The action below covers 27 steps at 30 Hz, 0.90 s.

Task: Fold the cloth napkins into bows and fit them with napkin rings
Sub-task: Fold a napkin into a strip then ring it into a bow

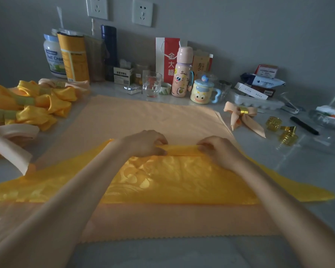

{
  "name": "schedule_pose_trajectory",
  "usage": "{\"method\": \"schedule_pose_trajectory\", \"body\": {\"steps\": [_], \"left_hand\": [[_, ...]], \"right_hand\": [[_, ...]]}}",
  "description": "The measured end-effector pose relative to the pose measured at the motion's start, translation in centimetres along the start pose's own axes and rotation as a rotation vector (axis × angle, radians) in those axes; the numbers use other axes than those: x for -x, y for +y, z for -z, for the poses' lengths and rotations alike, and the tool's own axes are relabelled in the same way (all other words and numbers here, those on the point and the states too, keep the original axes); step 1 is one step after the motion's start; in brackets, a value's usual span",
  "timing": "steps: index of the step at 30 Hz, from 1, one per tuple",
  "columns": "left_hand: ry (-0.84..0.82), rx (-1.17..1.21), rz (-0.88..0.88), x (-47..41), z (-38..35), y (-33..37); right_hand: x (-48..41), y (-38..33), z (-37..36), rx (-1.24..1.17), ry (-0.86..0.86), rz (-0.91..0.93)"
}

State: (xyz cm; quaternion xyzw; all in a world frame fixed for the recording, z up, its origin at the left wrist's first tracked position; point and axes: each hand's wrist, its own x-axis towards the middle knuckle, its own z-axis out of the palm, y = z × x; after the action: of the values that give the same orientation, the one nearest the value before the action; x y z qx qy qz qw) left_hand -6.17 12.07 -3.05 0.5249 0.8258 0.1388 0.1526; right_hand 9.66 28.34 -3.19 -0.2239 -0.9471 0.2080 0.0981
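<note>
A bright yellow patterned napkin [162, 180] lies as a wide triangle on top of a flat peach napkin [143, 117]. Its far tip is rolled into a narrow band [182, 148]. My left hand [145, 144] pinches the left end of that band and my right hand [219, 149] pinches the right end. A finished peach bow with a gold ring [242, 115] lies to the right. Loose gold napkin rings [273, 123] [287, 136] sit beyond it.
A pile of yellow and peach bows [27, 101] fills the left side. Along the wall stand tins, a glass [152, 84], a pink bottle [182, 72], a cartoon mug [202, 91] and boxes. A black pen [304, 125] lies at the right.
</note>
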Motion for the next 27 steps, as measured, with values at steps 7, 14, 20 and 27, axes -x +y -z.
{"method": "schedule_pose_trajectory", "body": {"steps": [7, 14, 20, 27], "left_hand": [[0.086, -0.039, 0.014, 0.3, -0.2, 1.1], [0.255, 0.015, 0.053, 0.4, -1.0, 1.5], [0.169, 0.032, 0.067, 1.0, 0.0, 2.6], [0.028, -0.147, 0.196, 0.4, -1.8, 2.8]], "right_hand": [[-0.4, -0.4, 1.4, -0.041, -0.096, 0.024], [0.3, -0.9, 0.6, 0.040, 0.076, 0.102], [1.7, -1.5, -0.1, 0.299, 0.064, 0.217], [2.3, -2.4, 0.8, 0.352, -0.202, 0.073]]}}
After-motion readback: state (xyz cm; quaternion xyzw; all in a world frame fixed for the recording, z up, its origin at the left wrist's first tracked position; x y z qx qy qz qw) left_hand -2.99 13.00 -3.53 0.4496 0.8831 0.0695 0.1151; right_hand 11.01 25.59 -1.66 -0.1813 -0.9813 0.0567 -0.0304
